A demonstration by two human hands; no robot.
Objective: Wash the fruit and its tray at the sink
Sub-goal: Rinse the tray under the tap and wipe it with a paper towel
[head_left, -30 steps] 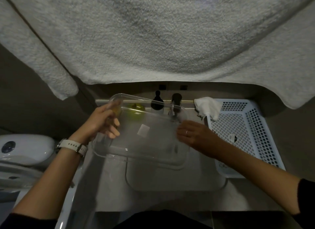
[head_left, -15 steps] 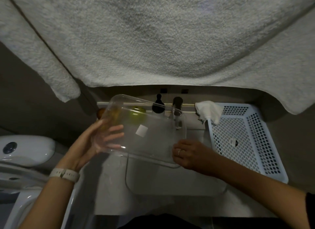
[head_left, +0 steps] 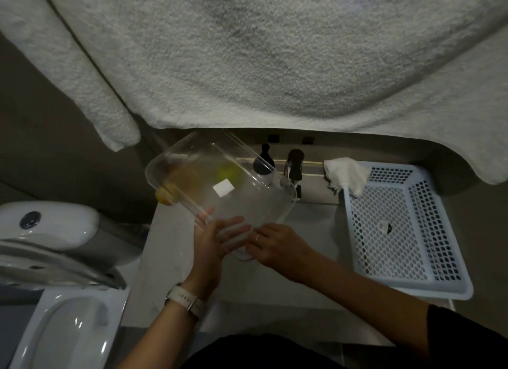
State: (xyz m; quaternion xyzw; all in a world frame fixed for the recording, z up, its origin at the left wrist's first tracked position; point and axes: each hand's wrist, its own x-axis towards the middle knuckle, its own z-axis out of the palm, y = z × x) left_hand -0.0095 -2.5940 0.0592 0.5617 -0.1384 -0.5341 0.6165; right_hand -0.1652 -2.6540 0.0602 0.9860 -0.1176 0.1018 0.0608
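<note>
Clear plastic tray (head_left: 247, 201) swung diagonal, both hands regripped near corner

We count one clear tray (head_left: 247, 201) with one white label (head_left: 223, 187) on it. Through it we make out two pieces of fruit: one yellow (head_left: 164, 197), one green (head_left: 228, 172). Two hands hold it, left hand (head_left: 214, 242) and right hand (head_left: 275, 245). One white basket (head_left: 406, 283), one crumpled cloth (head_left: 347, 176), one tap (head_left: 295, 166), one dark bottle (head_left: 264, 159), one watch (head_left: 185, 300), one ring (head_left: 257, 238).

White watch (head_left: 184, 300) on the left wrist, ring (head_left: 257, 238) on the right hand (head_left: 277, 247), black sleeves (head_left: 464, 338).
</note>
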